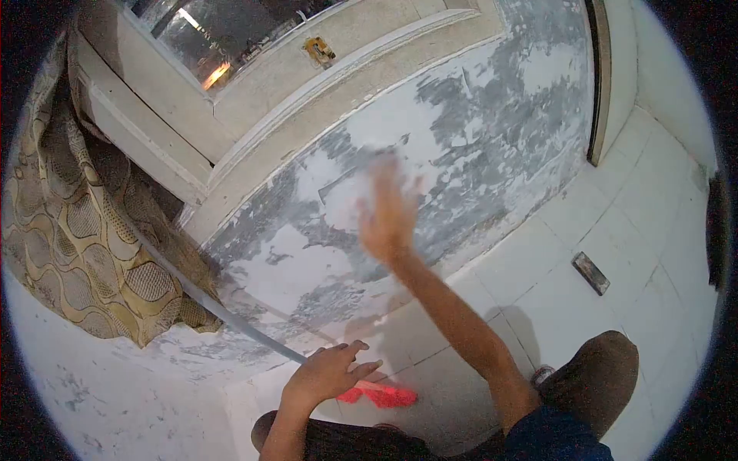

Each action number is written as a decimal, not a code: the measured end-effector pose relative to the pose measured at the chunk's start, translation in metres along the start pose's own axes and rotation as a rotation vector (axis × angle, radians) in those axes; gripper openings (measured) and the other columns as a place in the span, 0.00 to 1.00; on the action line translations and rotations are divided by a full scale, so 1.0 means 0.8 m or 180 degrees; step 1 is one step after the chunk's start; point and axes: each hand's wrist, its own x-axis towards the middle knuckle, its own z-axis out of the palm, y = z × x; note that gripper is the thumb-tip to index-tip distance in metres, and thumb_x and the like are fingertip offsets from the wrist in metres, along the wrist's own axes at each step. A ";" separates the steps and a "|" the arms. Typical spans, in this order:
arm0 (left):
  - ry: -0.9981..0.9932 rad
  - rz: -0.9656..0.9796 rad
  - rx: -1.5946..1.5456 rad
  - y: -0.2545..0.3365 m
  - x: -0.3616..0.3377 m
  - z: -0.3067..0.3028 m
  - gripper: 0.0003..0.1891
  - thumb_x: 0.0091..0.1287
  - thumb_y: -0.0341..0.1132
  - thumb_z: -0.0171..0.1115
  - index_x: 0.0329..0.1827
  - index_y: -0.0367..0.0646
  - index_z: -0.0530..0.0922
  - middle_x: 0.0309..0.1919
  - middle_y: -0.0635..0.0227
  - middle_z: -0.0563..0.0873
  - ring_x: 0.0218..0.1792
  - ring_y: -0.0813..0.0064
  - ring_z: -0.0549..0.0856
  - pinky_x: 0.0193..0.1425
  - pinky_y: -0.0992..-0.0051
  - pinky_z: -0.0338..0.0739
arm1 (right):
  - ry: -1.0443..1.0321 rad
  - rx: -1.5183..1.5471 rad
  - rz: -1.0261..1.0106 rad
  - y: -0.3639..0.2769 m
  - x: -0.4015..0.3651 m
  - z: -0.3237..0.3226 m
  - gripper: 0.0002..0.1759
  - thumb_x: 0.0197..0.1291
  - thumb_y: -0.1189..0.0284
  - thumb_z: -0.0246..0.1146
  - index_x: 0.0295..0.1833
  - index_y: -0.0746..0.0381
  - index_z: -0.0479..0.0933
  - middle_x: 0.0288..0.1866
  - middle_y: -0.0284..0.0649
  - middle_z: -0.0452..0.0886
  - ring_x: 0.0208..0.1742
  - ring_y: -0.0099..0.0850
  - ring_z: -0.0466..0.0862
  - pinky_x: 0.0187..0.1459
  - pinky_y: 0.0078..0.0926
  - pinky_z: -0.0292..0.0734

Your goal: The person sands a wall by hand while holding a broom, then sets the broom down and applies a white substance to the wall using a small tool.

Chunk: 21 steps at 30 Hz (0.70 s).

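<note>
My right hand [388,219] is stretched out against the patchy grey and white wall [477,123] below the window, its fingers spread and blurred by motion. Lower down, my left hand [329,374] has its fingers apart and overlaps a broom. The broom's grey handle [231,319] slants from the curtain down to this hand, and its red bristles [388,396] show just beyond the fingers. Where the handle passes behind the hand, it is hidden.
A patterned curtain [84,230] hangs at the left. The window ledge [346,65] holds a small yellow object [318,51]. A dark rectangular block [590,273] lies on the white tiled floor [492,292] at the right. A dark door frame edge [596,92] stands beyond the wall.
</note>
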 end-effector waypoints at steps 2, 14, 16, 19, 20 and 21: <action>-0.0069 -0.0048 -0.0118 0.006 -0.009 -0.004 0.32 0.78 0.61 0.59 0.70 0.43 0.78 0.57 0.45 0.89 0.55 0.44 0.90 0.62 0.52 0.83 | 0.0316 -0.0054 0.0186 0.004 0.049 -0.020 0.45 0.72 0.61 0.58 0.88 0.66 0.50 0.91 0.55 0.50 0.92 0.50 0.47 0.83 0.72 0.36; -0.0038 0.0136 -0.0011 -0.006 0.007 0.011 0.31 0.77 0.58 0.63 0.71 0.44 0.78 0.58 0.47 0.89 0.55 0.48 0.91 0.63 0.53 0.84 | -0.0482 0.0257 -0.0614 -0.005 -0.025 0.004 0.45 0.73 0.65 0.59 0.89 0.64 0.49 0.91 0.57 0.51 0.91 0.54 0.48 0.83 0.72 0.35; 0.0009 -0.0080 0.0057 0.001 -0.002 0.005 0.32 0.78 0.61 0.58 0.70 0.44 0.78 0.55 0.45 0.89 0.55 0.42 0.89 0.66 0.51 0.79 | 0.0548 0.0098 0.0302 0.032 0.001 0.001 0.44 0.72 0.63 0.59 0.87 0.68 0.53 0.90 0.58 0.53 0.89 0.54 0.54 0.80 0.77 0.40; 0.0047 0.0015 -0.0077 0.006 -0.012 0.004 0.31 0.78 0.61 0.59 0.69 0.44 0.79 0.55 0.45 0.89 0.54 0.43 0.89 0.66 0.52 0.79 | 0.1007 0.0552 0.0645 0.036 0.079 -0.036 0.45 0.72 0.65 0.59 0.88 0.68 0.50 0.90 0.60 0.51 0.90 0.57 0.50 0.82 0.72 0.38; 0.0001 0.0037 -0.0066 0.009 -0.012 0.004 0.31 0.78 0.61 0.59 0.69 0.44 0.79 0.55 0.45 0.89 0.54 0.43 0.89 0.66 0.52 0.79 | 0.1078 0.0537 0.0596 0.029 0.096 -0.038 0.44 0.73 0.68 0.58 0.88 0.68 0.48 0.90 0.59 0.50 0.91 0.57 0.47 0.83 0.71 0.36; -0.0007 0.0071 -0.0146 0.012 -0.011 0.003 0.31 0.77 0.60 0.60 0.69 0.44 0.79 0.54 0.45 0.90 0.54 0.43 0.90 0.65 0.52 0.80 | 0.1121 0.0482 0.0417 0.012 0.105 -0.033 0.45 0.72 0.67 0.59 0.88 0.69 0.49 0.90 0.60 0.50 0.91 0.58 0.48 0.83 0.71 0.38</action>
